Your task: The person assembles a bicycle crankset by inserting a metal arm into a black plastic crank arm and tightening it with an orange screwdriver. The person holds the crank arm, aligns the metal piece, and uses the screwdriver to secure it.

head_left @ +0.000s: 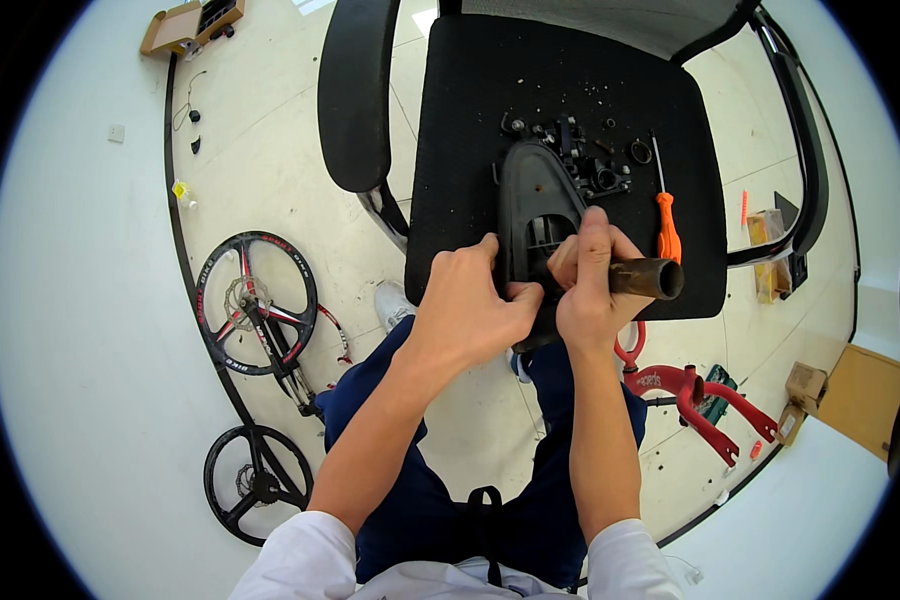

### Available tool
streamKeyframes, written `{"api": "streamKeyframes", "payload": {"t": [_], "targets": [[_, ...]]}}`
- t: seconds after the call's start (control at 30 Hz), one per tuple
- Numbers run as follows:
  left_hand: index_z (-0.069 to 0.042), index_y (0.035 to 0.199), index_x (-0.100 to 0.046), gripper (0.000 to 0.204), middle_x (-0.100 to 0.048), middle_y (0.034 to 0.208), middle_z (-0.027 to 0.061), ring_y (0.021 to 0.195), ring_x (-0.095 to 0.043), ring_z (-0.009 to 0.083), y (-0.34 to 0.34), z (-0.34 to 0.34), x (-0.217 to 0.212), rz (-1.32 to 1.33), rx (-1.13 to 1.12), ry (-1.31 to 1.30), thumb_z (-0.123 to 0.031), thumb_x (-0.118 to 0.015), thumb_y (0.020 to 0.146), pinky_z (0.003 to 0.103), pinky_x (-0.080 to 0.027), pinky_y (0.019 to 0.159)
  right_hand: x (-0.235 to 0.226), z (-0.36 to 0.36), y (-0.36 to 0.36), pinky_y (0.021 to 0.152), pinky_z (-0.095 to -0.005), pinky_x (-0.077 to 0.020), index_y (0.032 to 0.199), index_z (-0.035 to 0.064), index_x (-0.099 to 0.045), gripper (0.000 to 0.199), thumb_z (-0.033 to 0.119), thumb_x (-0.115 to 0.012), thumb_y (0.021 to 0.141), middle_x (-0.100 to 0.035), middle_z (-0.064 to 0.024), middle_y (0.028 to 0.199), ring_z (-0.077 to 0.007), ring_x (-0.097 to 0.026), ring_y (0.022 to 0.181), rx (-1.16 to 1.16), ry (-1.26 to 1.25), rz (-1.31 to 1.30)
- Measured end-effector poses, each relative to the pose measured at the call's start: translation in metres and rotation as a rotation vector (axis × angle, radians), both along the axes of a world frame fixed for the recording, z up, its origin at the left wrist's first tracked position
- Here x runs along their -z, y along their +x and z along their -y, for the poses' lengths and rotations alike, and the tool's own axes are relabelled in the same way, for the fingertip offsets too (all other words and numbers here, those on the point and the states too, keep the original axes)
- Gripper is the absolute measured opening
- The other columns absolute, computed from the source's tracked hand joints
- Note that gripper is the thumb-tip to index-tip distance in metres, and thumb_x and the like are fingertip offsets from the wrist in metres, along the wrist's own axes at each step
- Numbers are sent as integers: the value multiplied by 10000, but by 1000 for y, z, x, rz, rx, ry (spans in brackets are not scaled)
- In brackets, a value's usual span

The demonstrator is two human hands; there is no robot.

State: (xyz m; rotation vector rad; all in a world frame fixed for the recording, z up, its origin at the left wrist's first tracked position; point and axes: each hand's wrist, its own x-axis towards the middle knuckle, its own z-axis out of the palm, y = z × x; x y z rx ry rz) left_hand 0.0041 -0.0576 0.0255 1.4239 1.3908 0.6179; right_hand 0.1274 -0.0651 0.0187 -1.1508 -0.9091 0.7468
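Note:
A dark grey bicycle saddle (536,180) rests on the black chair seat (460,130), its narrow end pointing away from me. Its hollow underside faces up. From that underside a worn metal seat post (654,278) sticks out to the right, its open end showing. My right hand (598,290) is wrapped round the post, with the thumb along its top. On the saddle's left side, my left hand (475,300) is closed on the edge near the wide end. The fingertips of both hands are partly hidden. Small dark metal parts (602,178) lie just beyond the saddle.
An orange-handled screwdriver (667,228) lies right of the parts. Black armrests (355,95) flank the seat. On the floor are a spoked wheel with a fork (257,305), another black wheel (260,487), a red bicycle frame (685,385) and cardboard boxes (860,400).

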Motion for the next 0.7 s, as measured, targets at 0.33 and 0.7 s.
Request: {"api": "streamKeyframes", "payload": {"t": [0.33,0.7], "targets": [[170,991,-571,395,-675,775,242,679,-706,275,-2,12,-4,255,-80,-62,-146,-668,775,362,-553,657,-8,-7,13,410,-258,-243,587,66,-422,453,159,-567,1005,-326,21,472,-70,-296,391,-14,-43,-237],[127,1342,-434,520,-680,891,211,822,-680,176,-5,40,-4,170,89,-65,-169,-598,949,311,-547,741,-5,-20,9,398,-238,-267,549,65,-446,473,184,-624,970,-432,15,464,-52,-372,390,71,-108,-237]]}}
